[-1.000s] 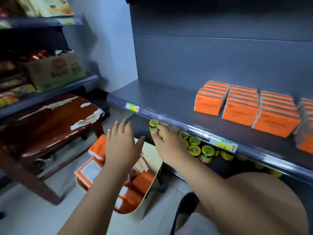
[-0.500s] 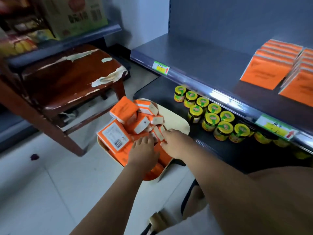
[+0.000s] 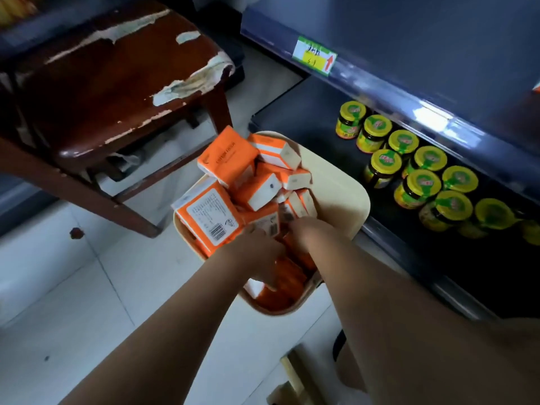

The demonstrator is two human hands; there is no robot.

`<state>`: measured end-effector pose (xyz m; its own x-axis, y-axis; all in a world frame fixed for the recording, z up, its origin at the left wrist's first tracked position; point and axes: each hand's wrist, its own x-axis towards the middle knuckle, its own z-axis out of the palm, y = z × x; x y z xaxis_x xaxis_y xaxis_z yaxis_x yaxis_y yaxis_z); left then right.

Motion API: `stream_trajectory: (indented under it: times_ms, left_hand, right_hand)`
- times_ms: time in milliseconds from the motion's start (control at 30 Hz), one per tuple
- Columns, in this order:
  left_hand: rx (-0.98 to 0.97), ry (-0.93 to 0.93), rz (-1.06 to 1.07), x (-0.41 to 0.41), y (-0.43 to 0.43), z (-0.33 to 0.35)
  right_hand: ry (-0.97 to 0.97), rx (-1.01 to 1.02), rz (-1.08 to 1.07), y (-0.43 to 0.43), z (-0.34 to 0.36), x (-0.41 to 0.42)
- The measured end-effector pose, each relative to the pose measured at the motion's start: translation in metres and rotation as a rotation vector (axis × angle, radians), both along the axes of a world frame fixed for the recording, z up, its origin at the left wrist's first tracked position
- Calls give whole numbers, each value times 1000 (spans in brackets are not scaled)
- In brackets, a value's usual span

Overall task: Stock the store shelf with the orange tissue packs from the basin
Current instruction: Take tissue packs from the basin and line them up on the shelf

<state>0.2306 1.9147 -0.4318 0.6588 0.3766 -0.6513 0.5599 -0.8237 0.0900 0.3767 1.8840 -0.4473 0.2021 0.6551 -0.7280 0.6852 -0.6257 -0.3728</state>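
Observation:
A cream basin (image 3: 336,182) stands on the floor, heaped with several orange tissue packs (image 3: 226,160). One large pack (image 3: 209,216) lies label side up at the basin's left rim. Both hands reach down into the near part of the heap. My left hand (image 3: 257,255) has its fingers curled down among the packs. My right hand (image 3: 306,233) is next to it, fingertips buried between packs. Whether either hand holds a pack is hidden. The dark store shelf (image 3: 409,39) runs across the upper right.
A worn red-brown wooden stool (image 3: 117,74) stands left of the basin. On the lower shelf (image 3: 306,112), right of the basin, sit several yellow-lidded jars (image 3: 423,182). A yellow-green price tag (image 3: 314,55) is on the shelf edge. White tiled floor (image 3: 73,287) lies to the left.
Both hands dropped from shelf height into the basin and went deeper among the packs. My view tilted down, so the shelved packs left the frame.

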Motion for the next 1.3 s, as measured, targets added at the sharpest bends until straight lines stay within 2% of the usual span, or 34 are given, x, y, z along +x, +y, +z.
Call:
stream_trajectory:
  times_ms: [33, 133, 233, 367, 467, 567, 667, 800, 900, 967, 1033, 1100, 1167, 1233, 1300]
  left_hand:
    - [7, -21, -13, 2, 0, 0]
    - [-6, -105, 17, 9, -2, -4]
    - [33, -198, 68, 11, 3, -13]
    - [-12, -302, 240, 13, 13, -18]
    - [-92, -359, 358, 10, 15, -17]
    - [-143, -403, 393, 5, 14, -9]
    - [-126, -480, 396, -2, 8, 0]
    - [-180, -590, 508, -14, 2, 8]
    - [-306, -724, 716, -17, -4, 19]
    - [-380, -841, 855, -17, -10, 27]
    - [-411, -982, 983, -16, -11, 38]
    - [-453, -1092, 1138, -15, -9, 53]
    - [-558, -1192, 1297, -9, -7, 68]
    - [-658, -1255, 1395, -2, -5, 82]
    - [-708, -1299, 1433, 6, -4, 97]
  right_hand:
    - [21, 15, -24, 3, -5, 1]
    - [-88, 30, -59, 5, -29, 7]
    - [-240, 95, 280, 9, -47, 8]
    - [-379, 105, 528, 17, -43, 8]
    - [-382, 87, 647, 17, -29, 15]
    - [-360, 9, 678, 14, -13, 23]
    - [-425, 39, 631, 7, -8, 24]
    - [-566, 18, 482, -2, -3, 27]
    - [-546, 47, 374, -8, 24, 38]
    - [-422, 149, 231, -14, 37, 52]
    - [-196, 297, -154, -13, 48, 62]
    - [114, 424, -535, -9, 71, 63]
    - [348, 537, -821, -7, 100, 60]
    - [492, 601, -946, -10, 123, 56]
    - [569, 627, -965, -16, 139, 55]
